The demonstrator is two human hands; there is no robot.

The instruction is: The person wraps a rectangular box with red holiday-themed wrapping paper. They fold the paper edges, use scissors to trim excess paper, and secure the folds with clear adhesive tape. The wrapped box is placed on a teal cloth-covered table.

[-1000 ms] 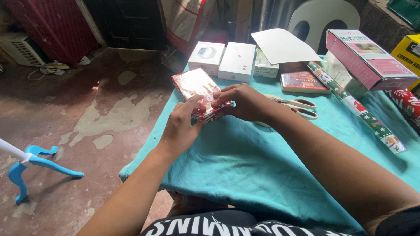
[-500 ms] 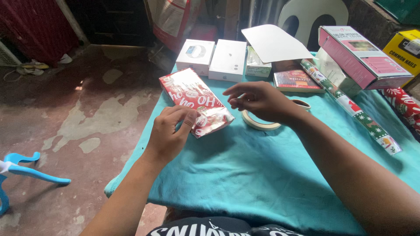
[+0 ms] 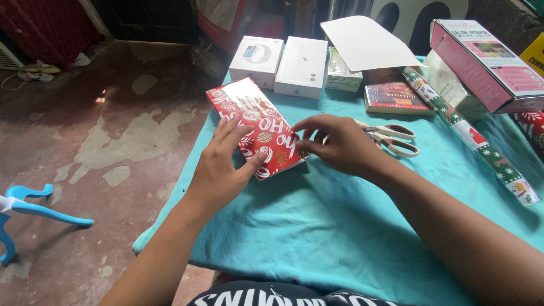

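**Pressing down the wrap on a red parcel**

On the turquoise cloth-covered table (image 3: 317, 238), just left of the cream-handled scissors (image 3: 396, 139), lies a flat rectangular box wrapped in glossy red festive paper (image 3: 255, 127). The left hand (image 3: 224, 164) lies flat on its near end, fingers spread and pressing, closed on nothing. The right hand (image 3: 334, 141) pinches at the parcel's near right corner with its fingertips; whether it holds a flap or tape I cannot tell.

To do this well, I judge the flat hand should keep the parcel from sliding while the corner fold is drawn snug and creased sharply before anything is stuck down.

The wrap is shiny, catching light at the far end, printed with white lettering, ornaments and sprigs. It sits angled, its far end toward two white boxes (image 3: 280, 62) beyond the scissors.
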